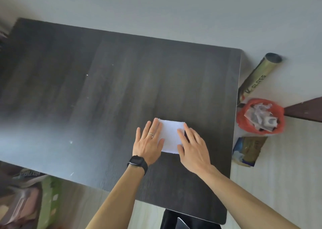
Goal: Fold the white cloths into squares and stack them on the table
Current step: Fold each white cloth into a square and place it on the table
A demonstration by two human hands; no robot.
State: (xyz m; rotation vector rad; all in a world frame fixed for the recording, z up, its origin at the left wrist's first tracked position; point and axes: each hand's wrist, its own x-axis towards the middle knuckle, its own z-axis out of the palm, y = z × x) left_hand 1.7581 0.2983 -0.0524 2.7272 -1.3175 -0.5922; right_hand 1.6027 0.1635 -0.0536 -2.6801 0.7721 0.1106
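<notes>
On the dark table [104,93], near its right edge, we have one white cloth [171,134] folded into a small near-square. Our left hand [148,143] and right hand [193,147] press flat on its sides, fingers straight. We judge this fold nearly set; next we lift off and fetch another cloth.

The gold tube [257,77] bears the lettering "GLASS".

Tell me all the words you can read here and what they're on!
"-GLASS" on the gold tube on the floor; the letter before the dash is unclear.
Lettering on the packaging at lower left: too blurred to read.
Print on the blue-and-brown packet on the floor: too blurred to read.
</notes>
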